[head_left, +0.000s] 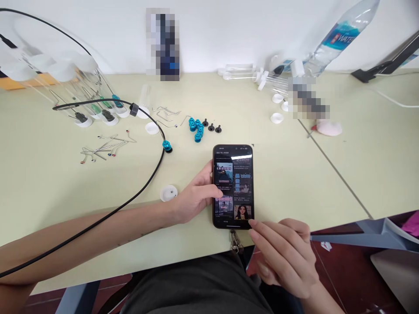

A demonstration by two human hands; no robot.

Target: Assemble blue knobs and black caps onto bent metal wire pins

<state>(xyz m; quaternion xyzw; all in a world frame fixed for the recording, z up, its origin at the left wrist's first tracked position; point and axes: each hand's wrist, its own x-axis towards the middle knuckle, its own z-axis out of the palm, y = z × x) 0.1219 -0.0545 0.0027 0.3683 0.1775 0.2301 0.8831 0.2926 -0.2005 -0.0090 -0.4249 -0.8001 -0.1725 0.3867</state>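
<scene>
My left hand (196,194) is closed around a black smartphone (241,192), with the thumb lying over the left side of its lit screen. Rows of picture tiles fill the display. My right hand (286,255) is at the phone's lower right corner, its fingers stretched out and the fingertips close to the screen edge. Whether they touch the glass, I cannot tell. Below the phone hangs a metal clasp (235,242). Just left of my left hand, a white cap (169,192) lies on the table.
Teal spools (197,129), black screw-like parts (211,127) and bent metal wires (104,148) lie on the table (262,174). Clear tubes (88,91) stand at the left, behind a black cable (144,187). A water bottle (343,37) leans at the back right, near white caps (277,117).
</scene>
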